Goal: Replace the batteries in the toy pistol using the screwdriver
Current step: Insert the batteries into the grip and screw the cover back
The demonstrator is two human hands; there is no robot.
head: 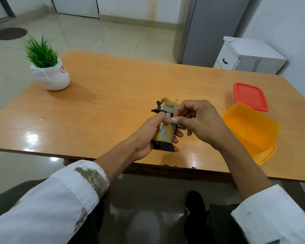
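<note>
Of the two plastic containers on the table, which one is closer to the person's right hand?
The orange container, open and lidless, lies just beside the right hand. The container with the red lid sits farther back on the table.

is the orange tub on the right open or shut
Open: the orange tub shows its bare inside, and the red lid lies on the table beside it.

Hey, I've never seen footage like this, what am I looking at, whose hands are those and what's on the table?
There is no machine here. It is one picture from a camera worn on a person's head, looking down at their own bare hands over a wooden table. The left hand grips a gold and black toy pistol. The right hand pinches something thin against it, too hidden to name. On the table stand a potted plant, an orange tub and a red lid.
</note>
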